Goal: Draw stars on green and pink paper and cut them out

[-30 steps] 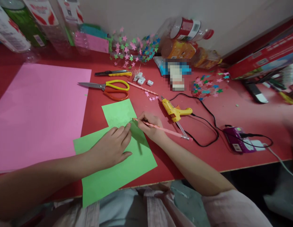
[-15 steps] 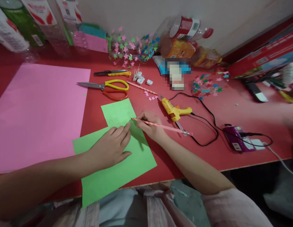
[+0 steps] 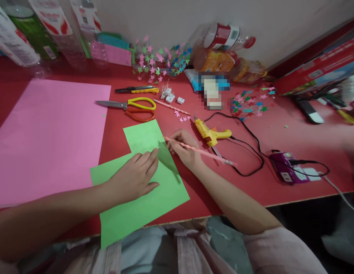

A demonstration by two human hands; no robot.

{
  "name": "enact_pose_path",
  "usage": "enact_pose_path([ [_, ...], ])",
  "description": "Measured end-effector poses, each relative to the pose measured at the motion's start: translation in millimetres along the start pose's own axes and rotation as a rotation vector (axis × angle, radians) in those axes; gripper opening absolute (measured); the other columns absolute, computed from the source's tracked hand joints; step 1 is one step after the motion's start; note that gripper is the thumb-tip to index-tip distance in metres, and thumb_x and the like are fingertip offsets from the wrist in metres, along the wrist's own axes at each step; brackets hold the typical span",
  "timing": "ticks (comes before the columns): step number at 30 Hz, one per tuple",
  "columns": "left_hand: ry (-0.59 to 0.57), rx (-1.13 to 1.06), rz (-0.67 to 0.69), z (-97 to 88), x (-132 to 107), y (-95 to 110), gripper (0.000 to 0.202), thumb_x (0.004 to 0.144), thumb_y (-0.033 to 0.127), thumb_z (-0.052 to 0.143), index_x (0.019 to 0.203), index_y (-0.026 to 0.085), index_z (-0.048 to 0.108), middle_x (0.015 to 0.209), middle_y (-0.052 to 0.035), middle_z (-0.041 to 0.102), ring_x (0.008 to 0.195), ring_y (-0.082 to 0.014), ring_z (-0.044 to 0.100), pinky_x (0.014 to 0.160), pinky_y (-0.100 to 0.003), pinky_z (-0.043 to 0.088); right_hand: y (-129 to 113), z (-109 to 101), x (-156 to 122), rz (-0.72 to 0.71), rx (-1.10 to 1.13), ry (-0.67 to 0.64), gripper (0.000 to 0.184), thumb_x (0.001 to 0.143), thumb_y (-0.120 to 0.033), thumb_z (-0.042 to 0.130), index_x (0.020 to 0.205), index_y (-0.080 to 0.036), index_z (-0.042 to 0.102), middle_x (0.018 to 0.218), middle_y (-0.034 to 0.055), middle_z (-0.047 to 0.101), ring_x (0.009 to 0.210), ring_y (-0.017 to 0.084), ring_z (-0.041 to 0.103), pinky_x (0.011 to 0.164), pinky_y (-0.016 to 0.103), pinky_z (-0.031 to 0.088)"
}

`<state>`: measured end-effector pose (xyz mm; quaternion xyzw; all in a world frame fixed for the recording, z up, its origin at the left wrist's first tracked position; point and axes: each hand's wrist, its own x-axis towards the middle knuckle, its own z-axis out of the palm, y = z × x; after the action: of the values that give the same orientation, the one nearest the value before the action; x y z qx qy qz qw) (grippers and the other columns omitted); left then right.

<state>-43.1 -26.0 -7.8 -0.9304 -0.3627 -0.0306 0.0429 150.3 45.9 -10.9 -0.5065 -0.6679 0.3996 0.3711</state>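
Observation:
My left hand [image 3: 139, 173] lies flat, fingers stretched out, on a sheet of green paper [image 3: 165, 190] with a stepped upper edge. Faint pencil marks show on the paper's narrower upper part, just beyond my fingertips. In my right hand [image 3: 185, 150] a pink pencil [image 3: 205, 152] is pinched, its tip at the upper right edge of the paper and seemingly raised above it. The pencil's eraser end points to the lower right. Its shadow falls across the green sheet.
Scissors [image 3: 141, 104], a utility knife [image 3: 137, 90] and a second pencil [image 3: 171, 107] lie beyond the paper. A yellow glue gun [image 3: 211, 132] with a black cord is at the right, by a purple power adapter [image 3: 288, 167]. Pink paper [image 3: 51, 144] covers the left; bottles [image 3: 222, 36] line the wall.
My right hand has shifted slightly right, lifting the pencil tip away from the marks on the green paper. My left hand stays flat in the same place.

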Motion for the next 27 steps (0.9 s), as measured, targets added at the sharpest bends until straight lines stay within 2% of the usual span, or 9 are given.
enact_pose_path([
  [2, 0.007, 0.002, 0.02, 0.0, -0.7, -0.4, 0.055, 0.093, 0.047, 0.041, 0.126, 0.004, 0.052, 0.14, -0.0239, 0.045, 0.115, -0.032, 0.049, 0.09, -0.042, 0.038, 0.1, -5.2, 3.1, -0.059, -0.031, 0.093, 0.01, 0.086, -0.032, 0.051, 0.085, -0.022, 0.055, 0.075, 0.0012, 0.064, 0.066, 0.014, 0.058, 0.063, 0.028, 0.046],
  [4, 0.02, -0.003, 0.051, 0.4, -1.9, 0.5, 0.051, 0.094, 0.045, 0.042, 0.125, 0.006, 0.053, 0.138, -0.0229, 0.048, 0.116, -0.0322, 0.05, 0.091, -0.042, 0.039, 0.6, -9.9, 7.2, -0.162, -0.149, 0.125, 0.014, 0.088, -0.033, 0.05, 0.091, -0.022, 0.059, 0.09, 0.0051, 0.067, 0.086, 0.018, 0.061, 0.08, 0.034, 0.047],
  [6, 0.03, -0.01, 0.081, 1.5, -3.6, 2.8, 0.05, 0.094, 0.044, 0.042, 0.125, 0.006, 0.053, 0.138, -0.0228, 0.048, 0.121, -0.0335, 0.048, 0.095, -0.044, 0.038, 2.9, -11.9, 10.7, -0.231, -0.29, 0.095, 0.018, 0.09, -0.033, 0.048, 0.093, -0.023, 0.063, 0.098, 0.0075, 0.067, 0.099, 0.022, 0.058, 0.091, 0.038, 0.044],
  [10, 0.036, -0.054, 0.1, 5.9, -6.7, 7.2, 0.055, 0.093, 0.047, 0.044, 0.129, 0.006, 0.05, 0.141, -0.0232, 0.044, 0.132, -0.0358, 0.04, 0.106, -0.047, 0.032, 10.5, -7.2, 13.0, -0.291, -0.394, -0.024, 0.02, 0.088, -0.032, 0.05, 0.102, -0.023, 0.062, 0.105, 0.0091, 0.067, 0.111, 0.025, 0.053, 0.095, 0.042, 0.043],
  [13, 0.044, -0.116, 0.106, 9.6, -7.1, 6.3, 0.056, 0.093, 0.045, 0.045, 0.131, 0.005, 0.047, 0.145, -0.0236, 0.04, 0.135, -0.0353, 0.036, 0.109, -0.046, 0.03, 14.4, -4.7, 12.5, -0.288, -0.368, -0.058, 0.024, 0.088, -0.03, 0.049, 0.109, -0.022, 0.057, 0.112, 0.01, 0.064, 0.109, 0.024, 0.055, 0.093, 0.041, 0.044],
  [17, 0.018, -0.177, 0.098, 11.8, -7.5, 2.5, 0.056, 0.093, 0.043, 0.044, 0.133, 0.004, 0.045, 0.149, -0.0241, 0.033, 0.139, -0.0332, 0.029, 0.113, -0.044, 0.026, 18.5, -10.0, 15.7, -0.261, -0.424, 0.052, 0.024, 0.083, -0.027, 0.053, 0.106, -0.02, 0.055, 0.112, 0.0127, 0.062, 0.113, 0.028, 0.051, 0.095, 0.045, 0.041],
  [19, 0.002, -0.199, 0.095, 12.3, -8.1, 1.5, 0.058, 0.093, 0.043, 0.044, 0.137, 0.005, 0.041, 0.151, -0.0225, 0.029, 0.142, -0.0319, 0.024, 0.114, -0.044, 0.024, 20.2, -12.8, 17.7, -0.245, -0.409, 0.053, 0.024, 0.081, -0.026, 0.054, 0.104, -0.02, 0.054, 0.11, 0.0132, 0.061, 0.112, 0.029, 0.05, 0.094, 0.046, 0.041],
  [23, -0.004, -0.217, 0.087, 12.6, -8.4, 1.2, 0.06, 0.093, 0.042, 0.045, 0.139, 0.005, 0.038, 0.152, -0.0216, 0.027, 0.143, -0.0308, 0.02, 0.116, -0.044, 0.022, 17.8, -13.2, 17.5, -0.195, -0.228, 0.016, 0.031, 0.079, -0.021, 0.051, 0.11, -0.021, 0.05, 0.1, 0.0072, 0.061, 0.091, 0.021, 0.057, 0.082, 0.038, 0.046],
  [27, -0.004, -0.233, 0.093, 9.4, -8.3, 1.4, 0.058, 0.093, 0.042, 0.046, 0.137, 0.005, 0.04, 0.151, -0.0217, 0.03, 0.142, -0.0302, 0.024, 0.114, -0.044, 0.026, 11.6, -11.8, 14.5, -0.128, -0.13, 0.053, 0.038, 0.072, -0.012, 0.05, 0.108, -0.023, 0.051, 0.088, 0.0011, 0.056, 0.078, 0.016, 0.055, 0.071, 0.03, 0.045],
])
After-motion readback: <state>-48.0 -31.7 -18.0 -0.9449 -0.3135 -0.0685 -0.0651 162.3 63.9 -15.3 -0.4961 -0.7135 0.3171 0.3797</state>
